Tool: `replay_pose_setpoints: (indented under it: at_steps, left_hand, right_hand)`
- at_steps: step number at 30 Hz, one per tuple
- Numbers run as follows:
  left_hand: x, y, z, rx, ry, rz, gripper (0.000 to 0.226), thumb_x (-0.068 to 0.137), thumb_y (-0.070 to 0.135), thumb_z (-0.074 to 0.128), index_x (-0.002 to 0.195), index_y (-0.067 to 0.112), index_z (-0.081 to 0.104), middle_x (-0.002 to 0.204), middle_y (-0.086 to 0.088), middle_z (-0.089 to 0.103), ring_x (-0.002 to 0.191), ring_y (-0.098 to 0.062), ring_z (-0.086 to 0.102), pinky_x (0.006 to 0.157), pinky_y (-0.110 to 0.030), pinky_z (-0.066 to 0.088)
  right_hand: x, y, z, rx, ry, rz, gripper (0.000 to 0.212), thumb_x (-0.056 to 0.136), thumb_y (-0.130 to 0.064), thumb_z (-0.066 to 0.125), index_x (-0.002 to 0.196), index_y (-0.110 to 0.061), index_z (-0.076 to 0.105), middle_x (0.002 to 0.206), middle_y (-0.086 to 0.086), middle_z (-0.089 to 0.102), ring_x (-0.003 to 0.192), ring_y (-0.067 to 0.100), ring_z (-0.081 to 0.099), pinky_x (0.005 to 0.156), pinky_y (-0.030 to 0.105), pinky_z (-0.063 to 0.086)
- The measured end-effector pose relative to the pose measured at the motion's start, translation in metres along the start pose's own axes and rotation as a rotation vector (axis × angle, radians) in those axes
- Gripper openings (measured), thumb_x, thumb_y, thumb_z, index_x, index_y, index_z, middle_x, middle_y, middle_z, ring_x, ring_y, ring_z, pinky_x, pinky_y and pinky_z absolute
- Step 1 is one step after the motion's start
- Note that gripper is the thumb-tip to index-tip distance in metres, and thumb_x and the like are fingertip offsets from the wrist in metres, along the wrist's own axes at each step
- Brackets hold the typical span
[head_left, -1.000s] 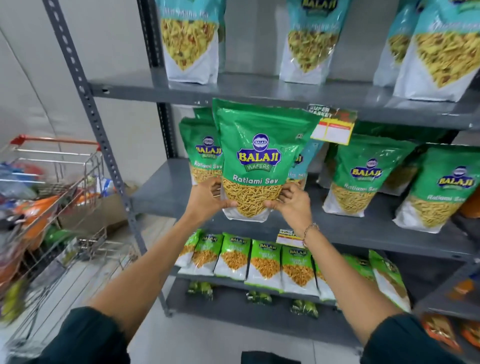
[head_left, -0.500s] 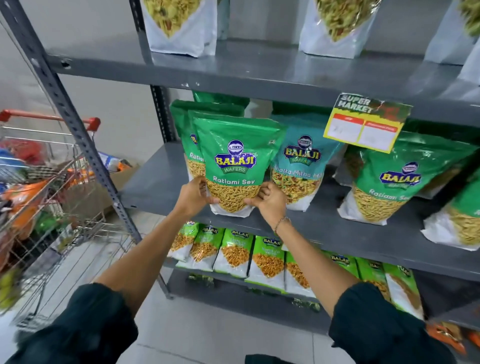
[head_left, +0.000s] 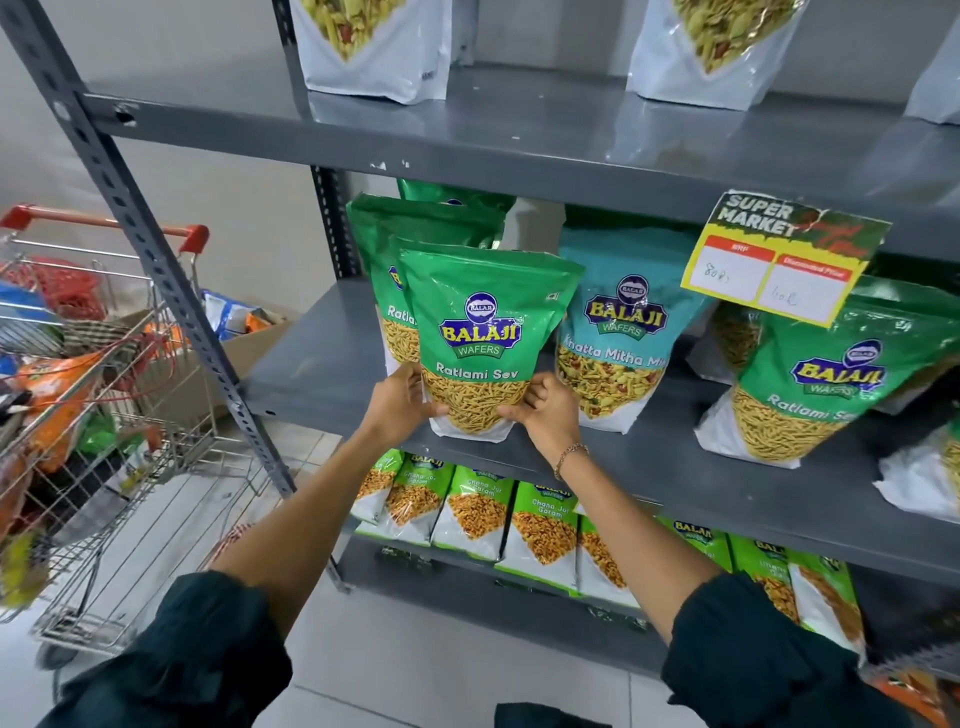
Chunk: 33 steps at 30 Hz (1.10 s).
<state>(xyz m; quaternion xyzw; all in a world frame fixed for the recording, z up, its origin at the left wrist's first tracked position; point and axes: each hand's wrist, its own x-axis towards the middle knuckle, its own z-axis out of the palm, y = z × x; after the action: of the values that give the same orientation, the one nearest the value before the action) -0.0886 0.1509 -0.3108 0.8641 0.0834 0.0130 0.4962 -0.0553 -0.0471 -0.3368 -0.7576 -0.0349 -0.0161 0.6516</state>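
Both hands, left hand (head_left: 400, 402) and right hand (head_left: 548, 410), have fingers wrapped round the green plastic Ratlami Sev pouch (head_left: 483, 338), standing upright on the grey metal shelf (head_left: 649, 467) beside a teal pouch (head_left: 618, 338).

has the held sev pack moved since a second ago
Yes, leftward: the sev pack hid most of the blue pack then; now it sits to that pack's left.

The 2 arms reach forward and up, forearms bare and angled toward each other; the left hand (head_left: 401, 404) grips the lower left edge of the green pouch (head_left: 480, 312), thumb across its front; the right hand (head_left: 550, 411) grips the lower right edge, fingers curled; a bracelet (head_left: 569, 457) circles the right wrist.
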Motion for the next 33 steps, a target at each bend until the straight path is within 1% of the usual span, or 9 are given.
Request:
replay_pose_setpoints:
  at_steps: [6,10,14,18,21,24,28,31,33]
  left_hand:
    - [-0.01,-0.008,0.011,0.031,0.147,0.013,0.076,0.07,0.024,0.079,0.133,0.009,0.039,0.135,-0.01,0.053,0.121,-0.024,0.051,0.101,-0.035,0.041]
    - [-0.045,0.003,0.034,-0.166,0.445,0.089,0.034,0.084,0.027,0.064,0.11,0.012,0.049,0.103,-0.005,0.053,0.086,-0.014,0.051,0.077,-0.032,0.047]
    - [-0.059,0.027,0.071,-0.057,0.136,0.296,0.019,0.091,0.029,0.053,0.097,0.012,0.058,0.096,-0.005,0.064,0.085,-0.017,0.058,0.07,-0.031,0.048]
    - [-0.047,0.061,0.114,0.155,-0.175,0.513,0.028,0.088,0.016,0.055,0.115,0.009,0.057,0.121,-0.012,0.058,0.113,-0.025,0.054,0.097,-0.03,0.04]
    - [-0.032,0.079,0.143,0.142,-0.349,0.309,0.075,0.087,0.021,0.058,0.144,0.006,0.012,0.154,-0.01,0.015,0.143,-0.025,0.015,0.113,-0.03,0.016]
    - [-0.003,0.091,0.162,0.005,-0.282,-0.003,0.095,0.086,0.017,0.06,0.142,0.002,-0.015,0.157,-0.014,-0.012,0.145,-0.027,-0.004,0.118,-0.033,0.005]
    - [0.021,0.084,0.171,-0.009,-0.144,0.017,0.078,0.091,0.017,0.049,0.146,0.009,-0.005,0.155,-0.015,0.019,0.136,-0.033,0.032,0.105,-0.038,0.033]
    - [0.028,0.065,0.175,-0.013,-0.098,0.094,0.067,0.094,0.021,0.042,0.147,0.014,0.001,0.117,-0.021,0.058,0.104,-0.039,0.058,0.075,-0.034,0.041]
    - [0.031,0.06,0.176,-0.065,-0.072,0.115,0.062,0.095,0.027,0.04,0.147,0.016,0.008,0.128,-0.016,0.056,0.107,-0.032,0.057,0.077,-0.031,0.041]
  right_hand:
    - [-0.006,-0.002,-0.01,-0.089,-0.161,-0.005,0.058,0.07,0.0,0.073,0.12,-0.002,0.043,0.126,0.016,0.057,0.116,0.024,0.055,0.097,0.029,0.046]
    - [-0.015,0.001,-0.037,-0.184,-0.035,-0.048,0.043,0.076,-0.007,0.069,0.116,-0.004,0.053,0.115,0.013,0.064,0.099,0.019,0.061,0.09,0.029,0.05]
    - [-0.023,0.008,-0.078,-0.214,0.288,-0.09,0.019,0.081,-0.021,0.066,0.094,-0.007,0.064,0.09,0.01,0.07,0.075,0.009,0.062,0.072,0.011,0.05]
    - [-0.025,0.016,-0.12,-0.222,0.502,-0.059,0.032,0.086,-0.034,0.059,0.086,-0.003,0.063,0.077,0.01,0.066,0.067,0.011,0.057,0.06,0.009,0.044]
    - [-0.019,0.023,-0.14,-0.194,0.429,0.029,0.034,0.086,-0.033,0.057,0.095,-0.001,0.061,0.087,0.013,0.065,0.075,0.012,0.059,0.076,0.032,0.05]
    - [-0.004,0.032,-0.149,-0.247,0.261,0.114,0.052,0.081,-0.03,0.065,0.121,-0.002,0.047,0.117,0.016,0.06,0.11,0.025,0.057,0.097,0.043,0.046]
    - [0.016,0.04,-0.15,-0.355,0.094,0.171,0.094,0.069,-0.043,0.074,0.139,-0.007,0.022,0.143,0.012,0.042,0.131,0.027,0.04,0.106,0.047,0.038]
    - [0.023,0.044,-0.149,-0.299,0.107,0.114,0.082,0.068,-0.034,0.077,0.13,-0.006,0.034,0.134,0.012,0.053,0.122,0.025,0.05,0.1,0.043,0.043]
    - [0.027,0.048,-0.148,-0.298,0.137,0.06,0.065,0.069,-0.029,0.078,0.12,-0.007,0.043,0.125,0.012,0.059,0.114,0.025,0.056,0.094,0.041,0.047]
